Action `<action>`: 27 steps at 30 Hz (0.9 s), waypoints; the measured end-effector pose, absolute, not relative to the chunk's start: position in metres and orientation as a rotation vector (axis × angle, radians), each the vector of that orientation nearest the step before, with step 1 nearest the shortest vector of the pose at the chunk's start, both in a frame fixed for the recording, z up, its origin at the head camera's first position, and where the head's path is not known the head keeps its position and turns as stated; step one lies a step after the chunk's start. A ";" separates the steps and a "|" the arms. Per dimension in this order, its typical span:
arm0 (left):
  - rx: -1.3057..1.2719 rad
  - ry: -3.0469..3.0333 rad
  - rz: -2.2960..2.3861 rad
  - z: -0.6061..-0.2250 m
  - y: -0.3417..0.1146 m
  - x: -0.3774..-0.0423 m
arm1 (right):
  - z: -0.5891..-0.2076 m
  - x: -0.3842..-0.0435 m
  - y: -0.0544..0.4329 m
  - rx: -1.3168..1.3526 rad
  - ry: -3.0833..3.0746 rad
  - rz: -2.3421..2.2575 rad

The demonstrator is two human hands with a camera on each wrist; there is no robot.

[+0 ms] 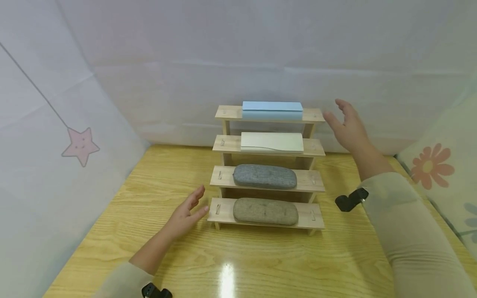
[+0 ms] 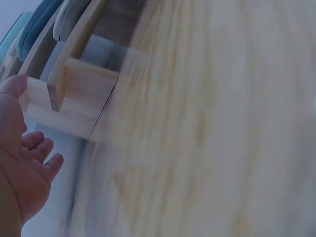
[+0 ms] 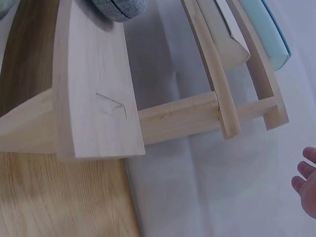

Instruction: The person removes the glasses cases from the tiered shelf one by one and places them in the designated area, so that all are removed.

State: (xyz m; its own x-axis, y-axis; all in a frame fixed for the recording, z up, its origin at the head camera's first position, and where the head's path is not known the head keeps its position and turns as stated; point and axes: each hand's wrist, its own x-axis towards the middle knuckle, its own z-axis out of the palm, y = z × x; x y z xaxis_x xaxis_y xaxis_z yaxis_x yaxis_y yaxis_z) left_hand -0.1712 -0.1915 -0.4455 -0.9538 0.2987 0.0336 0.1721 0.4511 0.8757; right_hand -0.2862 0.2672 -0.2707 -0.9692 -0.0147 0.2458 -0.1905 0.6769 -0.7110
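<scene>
A stepped wooden rack stands on the table, one glasses case on each tier. From the top down come a light blue case, a cream case, a grey fabric case and an olive-brown fabric case. Beside the lowest tier's left end is my left hand, fingers extended and holding nothing. My right hand is raised off the top tier's right end, thumb and fingers apart, with nothing in it. In the right wrist view only some fingertips and part of the palm show.
The wood-grain table extends in front of the rack and to both sides. A pale cloth wall rises close behind. A pink star print is on the left side, a red flower print on the right.
</scene>
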 end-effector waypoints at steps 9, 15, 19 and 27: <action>0.378 2.531 1.505 -0.451 -0.183 -0.157 | -0.266 -0.285 0.256 0.200 -2.645 1.176; 0.359 2.532 1.521 -0.461 -0.177 -0.154 | -0.261 -0.284 0.249 0.210 -2.655 1.154; 0.384 2.529 1.587 -0.466 -0.172 -0.152 | -0.258 -0.285 0.245 0.230 -2.656 1.142; 0.356 2.570 1.670 -0.470 -0.169 -0.147 | -0.253 -0.290 0.231 0.258 -2.675 1.173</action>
State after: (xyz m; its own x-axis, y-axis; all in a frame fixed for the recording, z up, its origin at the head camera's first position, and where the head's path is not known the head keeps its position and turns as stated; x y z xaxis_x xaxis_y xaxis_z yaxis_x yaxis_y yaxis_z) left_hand -0.1466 -0.1688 -0.4698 -0.9719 0.2223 0.0777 0.1613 0.3880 0.9075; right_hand -0.2898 0.2310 -0.2531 -0.9628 -0.0754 0.2594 -0.2418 0.6684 -0.7034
